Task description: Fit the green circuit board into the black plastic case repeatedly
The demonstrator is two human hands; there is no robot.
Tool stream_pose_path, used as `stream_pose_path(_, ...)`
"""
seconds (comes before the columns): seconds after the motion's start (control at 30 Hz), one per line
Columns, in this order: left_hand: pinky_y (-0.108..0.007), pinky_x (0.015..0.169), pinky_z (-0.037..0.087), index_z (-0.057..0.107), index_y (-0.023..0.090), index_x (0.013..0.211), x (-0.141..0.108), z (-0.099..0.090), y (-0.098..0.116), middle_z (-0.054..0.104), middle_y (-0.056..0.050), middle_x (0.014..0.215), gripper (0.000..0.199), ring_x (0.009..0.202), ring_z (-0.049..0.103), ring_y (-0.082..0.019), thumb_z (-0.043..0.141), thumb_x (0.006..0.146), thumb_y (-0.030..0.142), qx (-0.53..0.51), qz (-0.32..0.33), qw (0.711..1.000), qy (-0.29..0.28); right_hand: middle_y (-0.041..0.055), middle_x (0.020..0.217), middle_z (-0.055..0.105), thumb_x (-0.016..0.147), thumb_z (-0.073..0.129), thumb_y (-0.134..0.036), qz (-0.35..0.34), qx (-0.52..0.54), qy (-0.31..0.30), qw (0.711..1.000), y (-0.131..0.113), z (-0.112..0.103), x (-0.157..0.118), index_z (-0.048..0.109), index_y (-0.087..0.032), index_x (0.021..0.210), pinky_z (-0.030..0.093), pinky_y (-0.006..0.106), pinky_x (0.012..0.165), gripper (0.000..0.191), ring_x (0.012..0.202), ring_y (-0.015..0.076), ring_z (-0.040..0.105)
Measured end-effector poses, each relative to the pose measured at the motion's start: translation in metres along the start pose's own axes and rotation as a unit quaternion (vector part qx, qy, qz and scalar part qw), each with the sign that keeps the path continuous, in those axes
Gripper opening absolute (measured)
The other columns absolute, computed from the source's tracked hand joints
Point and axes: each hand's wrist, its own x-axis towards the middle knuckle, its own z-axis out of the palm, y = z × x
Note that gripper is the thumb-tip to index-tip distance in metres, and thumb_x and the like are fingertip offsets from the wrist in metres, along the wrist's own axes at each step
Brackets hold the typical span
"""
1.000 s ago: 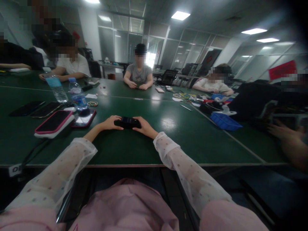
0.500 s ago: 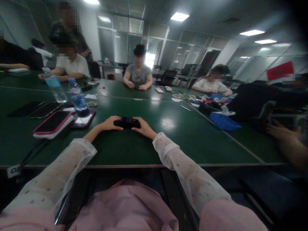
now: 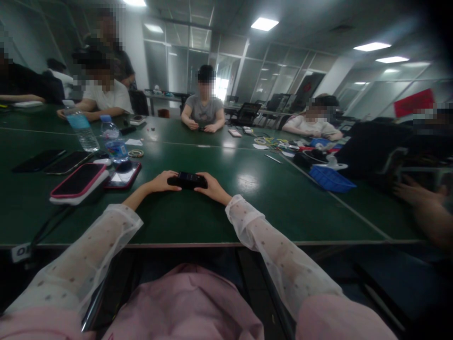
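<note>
Between my two hands is a small black box-shaped device (image 3: 187, 180) with a dark, faintly lit top face; its exact kind is unclear. My left hand (image 3: 164, 182) grips its left end, the thumb on the near side. On the right end, my right hand (image 3: 212, 187) closes round it in the same way. The device is at or just above the green table (image 3: 184, 222); I cannot tell whether it touches. To the left of my left hand are a phone in a pink case (image 3: 79, 180) on a white block and another phone (image 3: 123, 174) lying flat.
Two water bottles (image 3: 82, 127) stand at the left, near two dark phones (image 3: 69, 162). A pen (image 3: 273, 159), tangled cables (image 3: 272, 143) and a blue basket (image 3: 331, 178) lie to the right. Several people sit round the table; a co-worker's hand (image 3: 417, 191) shows at far right.
My hands and the black device hold almost the same place. The view has shifted very slightly. The standing person at the back left has moved a little to the right.
</note>
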Motion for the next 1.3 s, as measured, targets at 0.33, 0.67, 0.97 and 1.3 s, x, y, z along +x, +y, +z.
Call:
stream_pose_path(0.33,-0.046,0.104,0.034,0.065,0.021,0.109,0.002,0.002,-0.004,0.056,-0.009,0.127,0.063,0.120,0.047,-0.030,0.069,0.061,0.063,0.003,0.010,1.000,0.006,0.0100,0.118,0.058,0.074,0.072,-0.031,0.011,0.006,0.007,1.000,-0.001,0.000,0.000,0.050,-0.021,0.122,0.045,0.044,0.097,0.054,0.111,0.0244,0.057)
stream_pose_path(0.67,-0.044,0.102,0.036,0.064,0.021,0.110,0.002,0.003,-0.005,0.057,-0.009,0.126,0.063,0.118,0.048,-0.029,0.067,0.064,0.064,0.004,0.008,1.000,0.014,0.0096,0.115,0.059,0.074,0.072,-0.033,0.033,0.030,0.021,0.999,-0.005,-0.002,0.000,0.050,-0.020,0.120,0.048,0.040,0.092,0.052,0.106,0.0231,0.059)
stream_pose_path(0.97,-0.042,0.101,0.037,0.063,0.020,0.114,0.002,0.003,-0.005,0.057,-0.010,0.126,0.067,0.118,0.048,-0.030,0.066,0.065,0.065,-0.002,0.002,1.000,0.021,0.0087,0.113,0.060,0.075,0.070,-0.039,0.060,0.070,0.063,0.994,-0.002,-0.005,0.003,0.048,-0.020,0.122,0.048,0.039,0.091,0.055,0.104,0.0219,0.060)
stream_pose_path(1.3,-0.043,0.102,0.035,0.064,0.022,0.111,0.000,-0.004,0.006,0.055,-0.008,0.128,0.059,0.119,0.047,-0.028,0.062,0.070,0.065,0.015,0.016,1.000,-0.010,0.0120,0.114,0.059,0.073,0.069,-0.042,0.141,0.001,0.243,0.960,0.039,-0.029,0.005,0.048,-0.017,0.120,0.047,0.042,0.092,0.058,0.103,0.0252,0.058)
